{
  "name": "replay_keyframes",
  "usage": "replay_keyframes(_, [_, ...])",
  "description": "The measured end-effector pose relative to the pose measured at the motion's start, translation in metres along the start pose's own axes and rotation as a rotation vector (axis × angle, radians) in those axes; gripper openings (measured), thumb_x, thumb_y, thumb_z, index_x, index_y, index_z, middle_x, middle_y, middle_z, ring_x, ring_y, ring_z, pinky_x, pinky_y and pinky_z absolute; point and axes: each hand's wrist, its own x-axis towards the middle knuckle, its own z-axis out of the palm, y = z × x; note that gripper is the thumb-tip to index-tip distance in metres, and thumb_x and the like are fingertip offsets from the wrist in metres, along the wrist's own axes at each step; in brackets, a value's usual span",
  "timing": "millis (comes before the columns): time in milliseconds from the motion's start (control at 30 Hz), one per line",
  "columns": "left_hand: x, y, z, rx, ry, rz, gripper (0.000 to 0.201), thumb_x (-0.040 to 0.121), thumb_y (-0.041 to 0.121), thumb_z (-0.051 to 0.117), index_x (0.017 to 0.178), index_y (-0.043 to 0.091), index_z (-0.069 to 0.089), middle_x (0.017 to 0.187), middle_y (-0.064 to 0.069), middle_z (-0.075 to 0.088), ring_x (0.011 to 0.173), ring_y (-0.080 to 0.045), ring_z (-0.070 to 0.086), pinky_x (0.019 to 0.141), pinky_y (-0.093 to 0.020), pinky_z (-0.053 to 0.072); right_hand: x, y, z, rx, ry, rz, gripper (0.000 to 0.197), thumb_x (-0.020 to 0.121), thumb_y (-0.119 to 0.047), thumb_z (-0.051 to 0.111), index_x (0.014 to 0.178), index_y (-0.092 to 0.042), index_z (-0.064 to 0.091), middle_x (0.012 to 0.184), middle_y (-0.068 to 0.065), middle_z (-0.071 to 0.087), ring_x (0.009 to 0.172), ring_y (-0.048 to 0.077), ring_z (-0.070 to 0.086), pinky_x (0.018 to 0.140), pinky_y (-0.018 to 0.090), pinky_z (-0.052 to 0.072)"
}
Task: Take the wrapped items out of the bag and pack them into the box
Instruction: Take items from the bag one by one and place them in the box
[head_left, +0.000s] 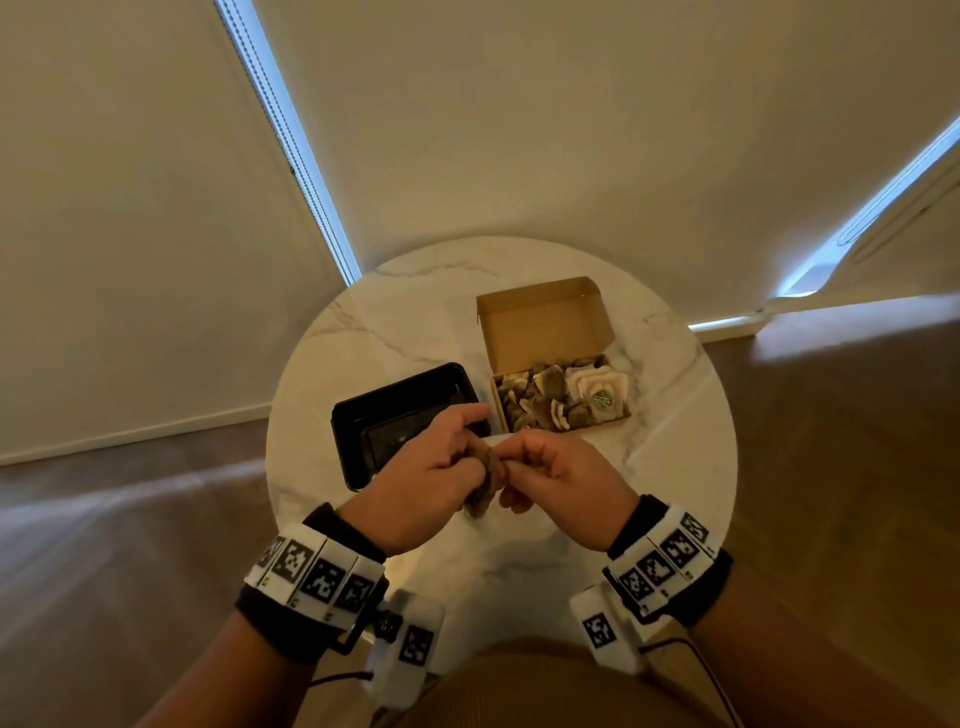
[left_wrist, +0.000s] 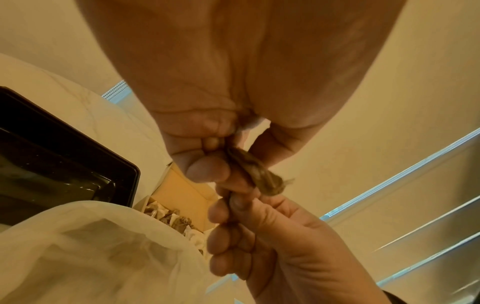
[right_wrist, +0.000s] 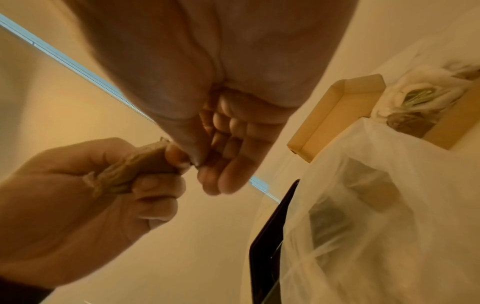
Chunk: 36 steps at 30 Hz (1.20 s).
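Note:
A small brown wrapped item (head_left: 488, 480) hangs between both hands above the near part of the table. My left hand (head_left: 478, 462) grips it in curled fingers, and the left wrist view shows the wrapped item (left_wrist: 259, 176) sticking out past them. My right hand (head_left: 514, 467) pinches one end with thumb and forefinger, seen on the wrapped item (right_wrist: 135, 166) in the right wrist view. The translucent white bag (left_wrist: 103, 246) lies under the hands with dark items showing through the bag (right_wrist: 363, 205). The open cardboard box (head_left: 540, 322) stands behind, holding several wrapped pieces (head_left: 540, 395).
A black plastic tray (head_left: 405, 415) sits left of the box, just beyond my left hand. Everything rests on a round white marble table (head_left: 415, 322) with wood floor around it. A white rosette with a green sticker (head_left: 597, 397) fills the box's right end.

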Motion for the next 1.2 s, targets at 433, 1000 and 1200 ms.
replay_keyframes(433, [0.0,-0.009,0.008,0.137,-0.005,-0.034,0.043,0.092,0.022,0.076,0.131,0.023,0.059,0.093,0.005,0.078,0.08,-0.006,0.074,0.077,-0.028,0.063,0.022,0.002,-0.016,-0.14,0.365,-0.174,0.006,0.097,-0.02,0.068,0.098,-0.023,0.073,0.086,-0.008,0.072,0.078,0.013,0.068,0.073,0.033,0.06])
replay_keyframes(1000, [0.02,-0.018,0.005,0.014,0.262,0.071,0.032,0.09,0.013,0.076,0.118,0.027,0.067,0.1,0.004,0.074,0.093,-0.012,0.073,0.089,-0.042,0.061,0.014,0.015,0.003,-0.133,0.074,-0.001,0.019,0.095,-0.014,0.068,0.08,-0.023,0.072,0.076,0.003,0.073,0.064,0.011,0.064,0.06,0.019,0.05])
replay_keyframes(1200, [0.023,-0.02,0.011,0.04,0.325,0.125,0.016,0.092,0.014,0.073,0.101,0.027,0.071,0.094,0.007,0.073,0.091,-0.011,0.07,0.087,-0.043,0.06,0.01,0.007,0.003,-0.011,0.069,0.061,0.017,0.095,-0.009,0.067,0.081,-0.017,0.073,0.081,0.01,0.074,0.065,0.013,0.065,0.058,0.02,0.05])
